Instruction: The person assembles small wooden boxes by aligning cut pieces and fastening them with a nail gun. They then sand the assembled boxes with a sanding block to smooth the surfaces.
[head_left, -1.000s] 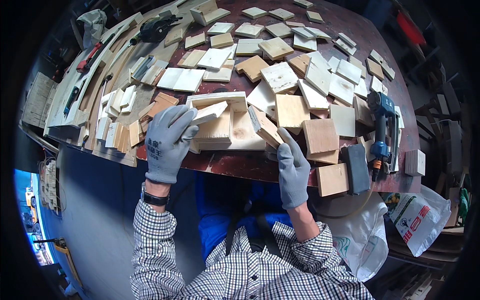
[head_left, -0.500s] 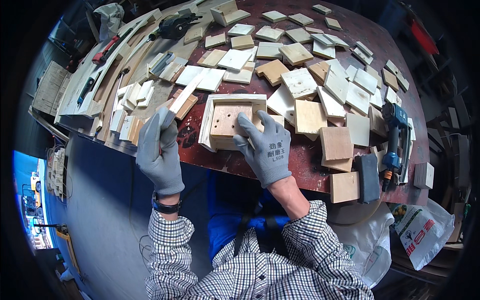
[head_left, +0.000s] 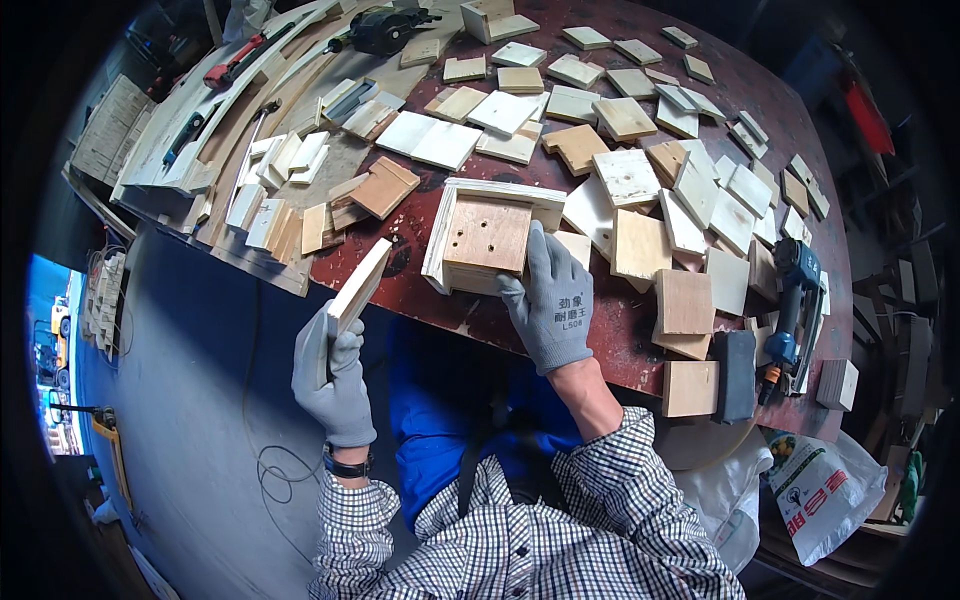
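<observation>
The block with holes (head_left: 488,226) sits in the wooden box (head_left: 508,190) by the near edge of the counter (head_left: 625,362), the right hand (head_left: 556,312) in a pinching grip at its side. The left hand (head_left: 335,388), clasping a pale slat (head_left: 361,284), has just drawn back past that edge; only the right seems to steady the work.

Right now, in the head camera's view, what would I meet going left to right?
Small dark tool, red tool, left gloved hand holding a pale board, wooden box, right gloved hand, dark grey block, blue nail gun, pale layered block.
</observation>
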